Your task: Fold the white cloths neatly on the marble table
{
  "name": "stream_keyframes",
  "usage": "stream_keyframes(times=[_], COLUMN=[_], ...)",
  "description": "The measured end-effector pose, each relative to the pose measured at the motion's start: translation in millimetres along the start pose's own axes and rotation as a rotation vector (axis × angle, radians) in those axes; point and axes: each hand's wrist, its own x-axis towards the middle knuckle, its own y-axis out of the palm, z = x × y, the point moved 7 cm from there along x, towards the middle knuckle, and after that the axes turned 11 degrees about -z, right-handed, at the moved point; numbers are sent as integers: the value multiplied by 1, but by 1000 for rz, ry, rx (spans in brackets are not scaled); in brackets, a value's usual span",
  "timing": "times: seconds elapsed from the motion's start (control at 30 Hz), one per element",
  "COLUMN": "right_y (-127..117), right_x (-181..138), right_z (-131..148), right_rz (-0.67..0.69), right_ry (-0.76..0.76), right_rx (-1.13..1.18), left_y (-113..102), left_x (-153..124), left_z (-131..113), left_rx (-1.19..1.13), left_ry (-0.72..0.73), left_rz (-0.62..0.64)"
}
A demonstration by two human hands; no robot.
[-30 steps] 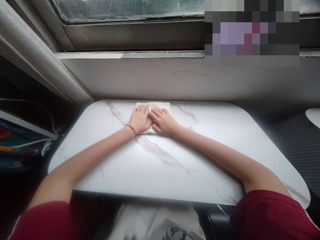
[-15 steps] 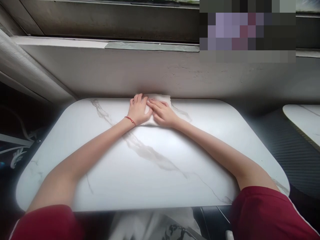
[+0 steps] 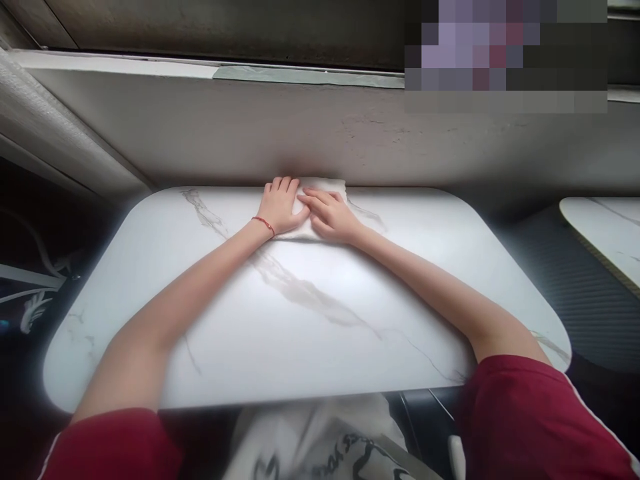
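At the far edge of the white marble-patterned table, a folded white cloth with a wavy right edge lies under both hands. My left hand, a thin red bracelet at its wrist, presses flat on the cloth's left part with the fingers spread. Resting on the right part is my right hand, its fingers stretched out and pointing left. The left thumb nearly meets the right fingers. Much of the cloth is hidden beneath the palms.
Behind the table rises a pale wall below a ledge. Another marble-patterned tabletop stands at the right. White cables hang at the left. A light printed fabric shows below the front edge.
The view has tilted slightly, so the table appears a little higher. Both hands stay on the cloth at the far edge, with scarcely any movement over the table.
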Motion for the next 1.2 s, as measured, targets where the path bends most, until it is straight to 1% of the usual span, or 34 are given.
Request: stream_keyframes(times=[0.2, 0.33, 0.47, 0.57, 0.7, 0.83, 0.97, 1.07, 1.13, 1.2], right_y=[-5, -13, -28, -43, -69, -98, -118, -124, -125, -124], right_x=[-5, -18, -41, -59, -87, -124, -161, -177, -179, -174], right_z=[4, 16, 34, 48, 65, 91, 131, 148, 147, 137], right_rz=[-1, -6, -34, -28, -2, -19, -28, -22, -25, -38], right_ry=[36, 66, 102, 120, 103, 87, 13, -14, -19, -29], right_rx=[17, -7, -77, -120, -157, -154, -220, -275, -299, -337], left_y=[-4, -8, -12, -16, -24, -36, -50, -53, -49, -42], left_x=[0, -7, -18, -28, -45, -76, -117, -134, -133, -123], left_z=[-2, -14, -41, -66, -104, -146, -184, -198, -200, -196], left_rx=[6, 5, 5, 7, 9, -7, 72, 129, 136, 125], left_ry=[2, 41, 77, 121, 212, 298, 453, 523, 521, 494], left_rz=[-13, -6, 31, 76, 148, 228, 277, 278, 284, 291])
